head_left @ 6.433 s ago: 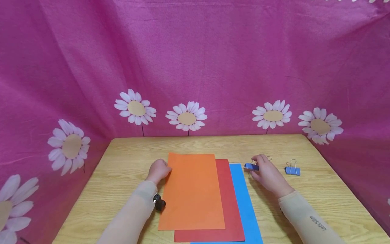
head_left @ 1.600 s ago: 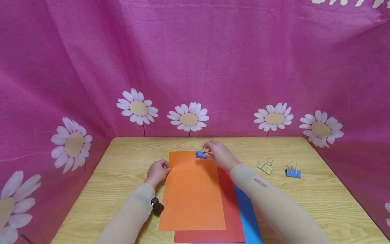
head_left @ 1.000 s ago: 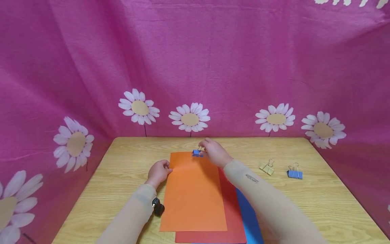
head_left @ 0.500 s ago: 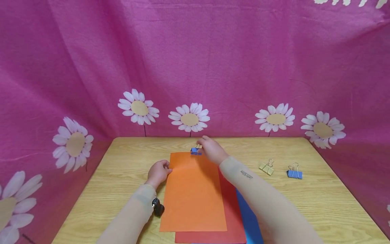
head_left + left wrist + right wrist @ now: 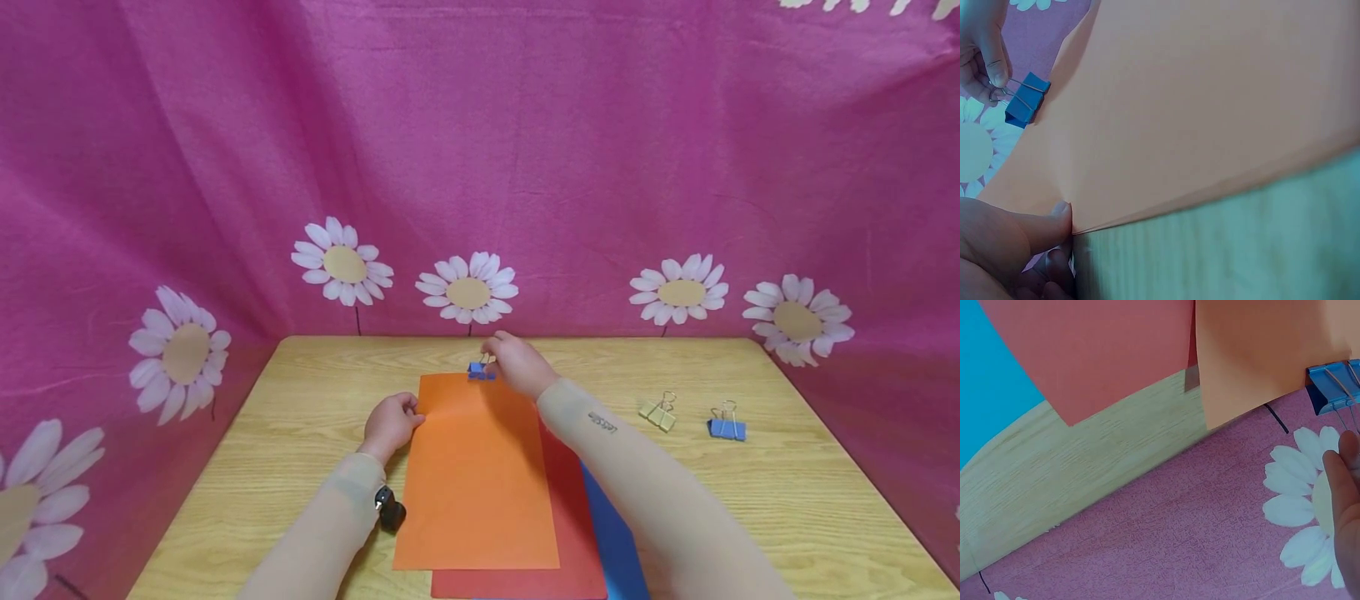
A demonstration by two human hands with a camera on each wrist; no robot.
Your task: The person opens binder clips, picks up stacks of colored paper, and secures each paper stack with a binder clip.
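Orange paper lies on top, its left edge pinched between the thumb and fingers of my left hand; the left wrist view shows thin layers along that edge. At the far edge of the orange paper, my right hand holds a blue binder clip by its wire handles. The clip's blue body sits across the paper's edge in both wrist views. Underneath, offset to the right, are a red sheet and a blue sheet, partly hidden by the orange paper and my right forearm.
A yellow binder clip and a second blue binder clip lie on the wooden table to the right. A pink curtain with white daisies hangs behind the table and along both sides.
My right hand has carried the blue binder clip from the right side leftward to the orange paper's far edge. Over the last second it shifted slightly farther back. My left hand stays at the left edge.
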